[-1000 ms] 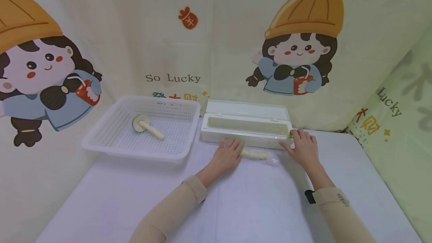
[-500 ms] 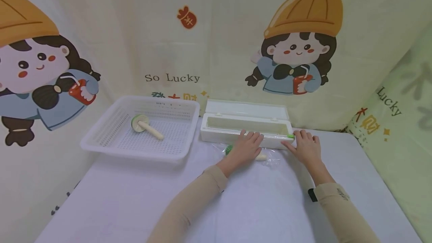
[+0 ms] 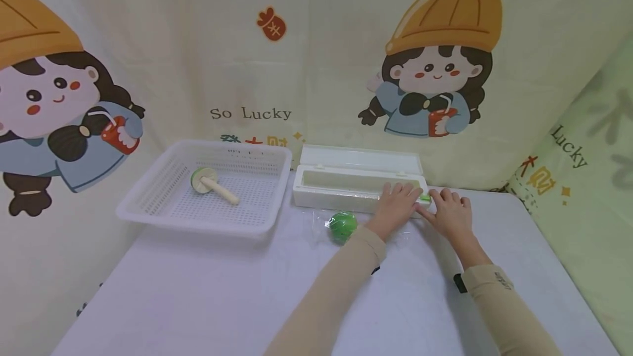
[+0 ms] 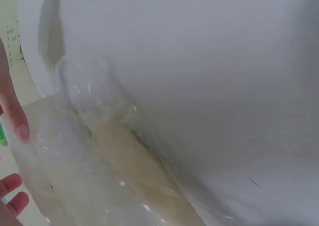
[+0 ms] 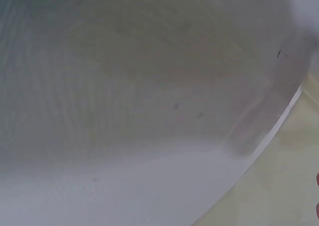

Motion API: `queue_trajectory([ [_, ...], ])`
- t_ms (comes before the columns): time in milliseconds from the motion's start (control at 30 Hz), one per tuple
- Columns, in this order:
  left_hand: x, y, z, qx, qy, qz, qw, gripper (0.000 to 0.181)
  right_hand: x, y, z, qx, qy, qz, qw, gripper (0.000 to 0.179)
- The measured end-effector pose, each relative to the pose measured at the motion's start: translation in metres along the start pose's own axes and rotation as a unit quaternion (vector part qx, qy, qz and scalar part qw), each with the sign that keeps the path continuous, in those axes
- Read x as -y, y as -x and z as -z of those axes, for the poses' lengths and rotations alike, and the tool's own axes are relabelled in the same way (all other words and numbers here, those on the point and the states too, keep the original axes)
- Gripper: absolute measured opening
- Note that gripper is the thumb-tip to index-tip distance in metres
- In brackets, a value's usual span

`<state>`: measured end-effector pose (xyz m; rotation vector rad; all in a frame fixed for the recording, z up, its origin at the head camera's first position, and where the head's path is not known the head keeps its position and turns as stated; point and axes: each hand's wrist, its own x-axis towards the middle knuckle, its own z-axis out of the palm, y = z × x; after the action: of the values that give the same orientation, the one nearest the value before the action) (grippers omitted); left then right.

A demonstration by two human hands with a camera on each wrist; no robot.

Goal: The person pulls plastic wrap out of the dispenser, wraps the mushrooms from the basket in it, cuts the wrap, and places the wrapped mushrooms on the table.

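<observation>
A long white cling film box (image 3: 331,200), its lid tipped back, lies at the far side of the table. My left hand (image 3: 393,210) rests with extended fingers on the box's front edge, near the green slide cutter (image 3: 425,199) at the right end. My right hand (image 3: 452,221) holds that end, thumb at the front. Before the box lies a stick toy with a round green head (image 3: 343,227), under clear film (image 4: 84,86). Its pale wooden handle (image 4: 144,171) shows through the film in the left wrist view; my left arm hides it in the head view.
Left of the box stands a white perforated plastic basket (image 3: 198,228). Inside lies another wooden stick toy (image 3: 221,190) with a green-edged round head. A printed cloth (image 3: 336,98) hangs behind the white-covered table (image 3: 198,301).
My left hand has slid rightward along the box's front edge, from near the toy's head to the green cutter. This uncovers the green head. My right hand stays at the box's right end.
</observation>
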<state>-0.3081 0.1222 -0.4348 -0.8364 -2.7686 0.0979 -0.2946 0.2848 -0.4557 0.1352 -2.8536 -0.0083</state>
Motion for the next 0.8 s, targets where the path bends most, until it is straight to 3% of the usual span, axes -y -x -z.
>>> queue_trajectory([
  [133,-0.009,-0.008,-0.001,0.028,0.024,0.019,0.9992,0.042,-0.001,0.001,-0.003,-0.011,-0.01,-0.001,0.9999,0.064],
  [300,-0.014,-0.01,0.001,0.034,0.03,0.034,0.9984,0.041,-0.001,0.001,-0.005,-0.017,-0.033,0.007,0.9993,0.055],
  [567,-0.023,-0.019,0.0,0.046,0.077,0.081,0.9927,0.04,0.001,-0.001,-0.006,-0.012,-0.064,0.012,0.9978,0.05],
  [700,-0.027,-0.022,-0.002,0.034,0.064,0.095,0.9929,0.041,0.001,0.0,-0.007,-0.022,-0.072,0.015,0.9971,0.046],
  [800,-0.026,-0.022,-0.002,0.028,0.026,0.093,0.9949,0.048,0.0,-0.001,-0.006,-0.019,-0.071,0.016,0.9972,0.047],
])
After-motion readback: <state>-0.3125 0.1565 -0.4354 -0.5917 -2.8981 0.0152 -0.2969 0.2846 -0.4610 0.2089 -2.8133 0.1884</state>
